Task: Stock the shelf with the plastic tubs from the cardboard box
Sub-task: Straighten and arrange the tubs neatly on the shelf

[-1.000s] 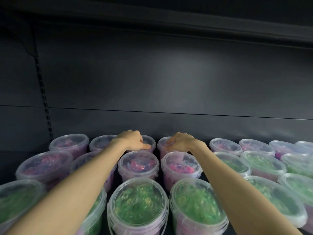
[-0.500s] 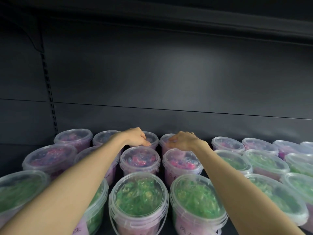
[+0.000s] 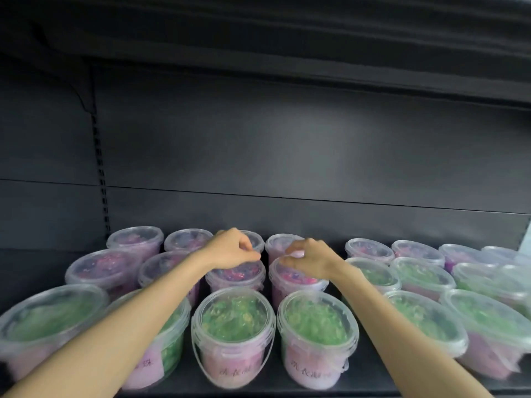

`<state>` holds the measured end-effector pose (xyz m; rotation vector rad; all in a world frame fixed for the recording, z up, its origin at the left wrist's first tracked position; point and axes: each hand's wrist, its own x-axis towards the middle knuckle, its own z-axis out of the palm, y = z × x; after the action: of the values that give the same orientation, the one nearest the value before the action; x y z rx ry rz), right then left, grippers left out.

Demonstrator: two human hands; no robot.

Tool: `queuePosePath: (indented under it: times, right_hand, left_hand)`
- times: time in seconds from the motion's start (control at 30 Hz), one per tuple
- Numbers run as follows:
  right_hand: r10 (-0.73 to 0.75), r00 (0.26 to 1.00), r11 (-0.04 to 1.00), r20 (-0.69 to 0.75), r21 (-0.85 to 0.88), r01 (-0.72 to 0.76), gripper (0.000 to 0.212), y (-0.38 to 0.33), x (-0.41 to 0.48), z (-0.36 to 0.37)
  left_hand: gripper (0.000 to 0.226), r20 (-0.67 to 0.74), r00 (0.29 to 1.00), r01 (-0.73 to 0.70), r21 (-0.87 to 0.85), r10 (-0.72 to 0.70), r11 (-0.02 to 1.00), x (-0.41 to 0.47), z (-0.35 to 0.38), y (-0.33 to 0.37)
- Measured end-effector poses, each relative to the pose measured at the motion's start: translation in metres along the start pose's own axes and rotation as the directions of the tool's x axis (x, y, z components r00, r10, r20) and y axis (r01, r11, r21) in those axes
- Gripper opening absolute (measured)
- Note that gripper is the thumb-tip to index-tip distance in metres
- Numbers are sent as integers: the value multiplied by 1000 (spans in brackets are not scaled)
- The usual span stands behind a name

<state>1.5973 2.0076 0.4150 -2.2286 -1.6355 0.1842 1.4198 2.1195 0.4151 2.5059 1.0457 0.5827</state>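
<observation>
Clear plastic tubs with lids stand in three rows on the dark shelf (image 3: 253, 390). The front row holds green contents, such as one green tub (image 3: 233, 334); the rows behind hold pink and purple. My left hand (image 3: 233, 249) hovers with curled fingers over a middle-row pink tub (image 3: 235, 278), its fingertips pinched together. My right hand (image 3: 311, 257) is curled too, with its fingertips at the far rim of the neighbouring pink tub (image 3: 298, 282). Neither hand lifts a tub. The cardboard box is out of view.
The shelf's dark back panel (image 3: 287, 156) rises behind the tubs, with a slotted upright (image 3: 101, 179) at the left. Another shelf (image 3: 316, 38) overhangs above. More tubs fill the right side (image 3: 425, 282). Both forearms reach over the front row.
Both hands have drawn back from the back-row tubs to above the middle row. The view has shifted slightly, showing more of the front tubs.
</observation>
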Motion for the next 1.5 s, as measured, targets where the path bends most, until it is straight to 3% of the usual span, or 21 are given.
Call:
queuePosePath:
  times: [0.13, 0.4, 0.5, 0.6, 0.7, 0.8, 0.93, 1.1, 1.2, 1.27, 1.37, 1.5]
  right_hand:
    - [8, 998, 1000, 60, -19, -6, 33, -3, -30, 6]
    - [52, 998, 999, 48, -18, -51, 35, 2, -37, 9]
    - [68, 996, 998, 52, 0, -68, 13, 2, -39, 11]
    - [63, 995, 995, 78, 76, -69, 12, -1, -47, 10]
    - [47, 999, 990, 10, 135, -48, 41, -3, -63, 9]
    - [-26, 992, 994, -120, 106, 39, 17, -3, -93, 9]
    - [-18, 979, 982, -205, 183, 56, 55, 5, -142, 28]
    - [-69, 951, 978, -300, 167, 124, 55, 4, -166, 59]
    - [-63, 936, 968, -345, 206, 141, 58, -1, -169, 62]
    - [-27, 926, 943, -377, 296, 149, 81, -3, -175, 67]
    - [81, 920, 853, -384, 504, 136, 122, -1, -187, 83]
    - [186, 902, 835, -388, 546, 63, 128, 1, -193, 106]
  left_hand:
    - [31, 41, 999, 19, 72, -22, 997, -32, 6, -1]
    - [47, 58, 996, 63, -24, -62, 998, -44, 14, -3]
    - [50, 61, 996, 71, -40, -68, 997, -43, 15, -5]
    - [53, 69, 995, 73, -68, -68, 995, -45, 16, -3]
    - [47, -53, 997, 41, -160, -50, 986, -59, 17, 4]
    - [32, -210, 977, -65, -214, 19, 975, -93, 19, 11]
    - [41, -307, 933, -221, -71, 189, 973, -149, 31, 12]
    - [52, -310, 912, -236, 137, 268, 962, -177, 52, 4]
    - [51, -362, 900, -216, 115, 244, 969, -184, 57, 8]
    - [55, -429, 876, -192, 107, 219, 976, -193, 63, 10]
    - [67, -614, 777, -198, -28, 139, 980, -212, 82, 14]
    - [85, -725, 682, -87, -210, -95, 974, -226, 107, 22]
